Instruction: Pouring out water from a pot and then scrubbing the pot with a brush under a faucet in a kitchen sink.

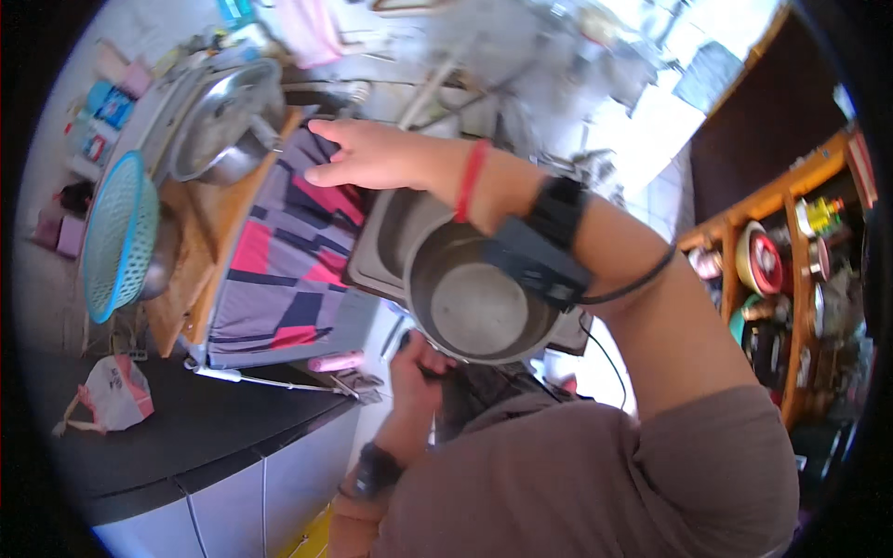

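Note:
My left hand [421,359] grips the dark handle of a steel saucepan [480,310]. The pan tilts towards me, its bare metal inside facing up. Behind it is part of a stainless steel sink basin [387,240]. My right hand [356,153] reaches across beyond the pan, fingers spread and holding nothing. It hovers over or near a grey, pink and navy patterned cloth [286,268]; contact cannot be told. Left of those fingertips, a large steel bowl [227,125] with a pale utensil handle in it stands by a wooden board [268,178].
A blue plastic colander [120,237] leans at the left over another metal bowl [164,254]. Below, a pink-and-white bag [120,394] lies on the black countertop [209,425]. Wooden shelves [792,307] with kitchenware stand at the right. A cable hangs from my right wrist device.

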Demonstrator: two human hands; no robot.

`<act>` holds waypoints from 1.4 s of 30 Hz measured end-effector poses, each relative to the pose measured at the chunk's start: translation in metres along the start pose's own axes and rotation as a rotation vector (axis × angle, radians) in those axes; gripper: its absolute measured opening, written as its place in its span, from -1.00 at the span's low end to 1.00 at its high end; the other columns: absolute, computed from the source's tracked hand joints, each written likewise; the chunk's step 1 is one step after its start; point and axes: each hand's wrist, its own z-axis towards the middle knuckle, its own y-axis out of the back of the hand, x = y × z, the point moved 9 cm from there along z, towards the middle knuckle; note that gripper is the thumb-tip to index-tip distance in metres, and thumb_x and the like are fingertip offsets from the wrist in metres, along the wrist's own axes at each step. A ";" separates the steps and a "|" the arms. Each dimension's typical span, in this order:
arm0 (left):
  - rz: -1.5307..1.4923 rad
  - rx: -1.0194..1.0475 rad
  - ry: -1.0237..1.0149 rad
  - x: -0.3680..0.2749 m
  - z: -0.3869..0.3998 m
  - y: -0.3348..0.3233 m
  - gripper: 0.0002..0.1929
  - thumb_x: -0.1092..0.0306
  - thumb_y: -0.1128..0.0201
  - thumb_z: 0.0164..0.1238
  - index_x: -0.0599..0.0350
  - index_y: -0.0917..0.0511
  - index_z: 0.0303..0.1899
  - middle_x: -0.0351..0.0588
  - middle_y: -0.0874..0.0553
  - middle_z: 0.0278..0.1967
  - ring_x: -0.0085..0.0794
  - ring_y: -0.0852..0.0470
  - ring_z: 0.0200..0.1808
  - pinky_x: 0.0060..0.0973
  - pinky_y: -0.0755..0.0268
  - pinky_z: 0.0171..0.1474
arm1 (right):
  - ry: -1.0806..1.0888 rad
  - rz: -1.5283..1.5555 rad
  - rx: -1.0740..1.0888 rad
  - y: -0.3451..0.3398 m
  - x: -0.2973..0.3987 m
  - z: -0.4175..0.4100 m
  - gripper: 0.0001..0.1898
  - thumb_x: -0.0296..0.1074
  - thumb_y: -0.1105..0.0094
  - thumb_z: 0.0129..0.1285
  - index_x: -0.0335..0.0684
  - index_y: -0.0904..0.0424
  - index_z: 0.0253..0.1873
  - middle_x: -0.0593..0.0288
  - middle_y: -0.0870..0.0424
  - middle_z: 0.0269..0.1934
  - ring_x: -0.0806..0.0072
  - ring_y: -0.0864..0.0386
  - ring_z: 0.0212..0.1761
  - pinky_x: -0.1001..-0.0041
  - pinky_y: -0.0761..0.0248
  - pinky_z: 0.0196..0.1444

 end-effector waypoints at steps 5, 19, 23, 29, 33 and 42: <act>0.054 0.100 -0.020 0.013 0.019 -0.031 -0.72 0.19 0.01 0.35 -0.02 -0.26 -0.55 -0.35 -0.13 -0.76 -0.54 -0.12 -0.73 -0.47 -0.17 -0.49 | -0.148 0.123 -0.131 0.105 -0.064 -0.216 -0.43 -0.13 -0.13 0.18 -0.22 -0.26 0.25 0.04 -0.51 0.03 0.41 -0.49 0.00 0.48 -0.32 0.04; 0.874 0.362 -0.196 0.160 -0.053 -0.265 -0.70 0.24 0.02 0.38 -0.01 -0.23 -0.58 -0.38 -0.13 -0.82 -0.70 -0.01 -0.87 -0.65 0.19 -0.81 | -0.753 0.616 -1.104 0.192 -0.149 -0.780 -0.52 -0.22 -0.04 0.28 -0.34 -0.27 0.22 0.08 -0.51 0.00 0.44 -0.56 -0.14 0.50 -0.43 -0.13; 0.641 0.603 0.066 0.240 -0.033 -0.330 -0.72 0.23 0.03 0.38 -0.03 -0.27 -0.56 -0.42 -0.11 -0.82 -0.72 0.01 -0.85 -0.65 0.19 -0.78 | -0.688 0.599 -1.239 0.225 -0.134 -0.839 -0.51 -0.20 -0.07 0.27 -0.35 -0.29 0.21 0.10 -0.53 -0.03 0.45 -0.56 -0.17 0.51 -0.44 -0.14; 0.817 0.728 0.052 0.357 -0.034 -0.438 -0.64 0.09 -0.04 0.33 -0.05 -0.26 -0.63 -0.39 -0.11 -0.80 -0.69 -0.04 -0.82 -0.64 0.11 -0.74 | -0.710 0.554 -1.362 0.290 -0.137 -0.876 -0.55 -0.23 -0.09 0.25 -0.36 -0.35 0.16 0.15 -0.58 -0.12 0.53 -0.56 -0.20 0.58 -0.43 -0.24; 0.929 0.868 0.090 0.420 -0.044 -0.512 -0.67 0.08 -0.05 0.33 0.01 -0.34 -0.57 -0.39 -0.14 -0.79 -0.68 -0.07 -0.82 -0.64 0.11 -0.74 | -0.761 0.439 -1.423 0.346 -0.170 -0.900 -0.46 -0.15 -0.11 0.24 -0.38 -0.27 0.21 0.17 -0.55 -0.08 0.49 -0.55 -0.16 0.53 -0.43 -0.16; 0.772 1.110 0.424 0.523 -0.023 -0.659 -0.72 0.11 0.00 0.37 0.08 -0.41 -0.42 -0.40 -0.20 -0.77 -0.69 -0.12 -0.80 -0.64 0.05 -0.70 | -0.586 0.456 -1.780 0.503 -0.215 -0.911 -0.68 -0.33 0.02 0.27 -0.33 -0.38 0.07 0.24 -0.52 -0.29 0.55 -0.46 -0.34 0.56 -0.39 -0.23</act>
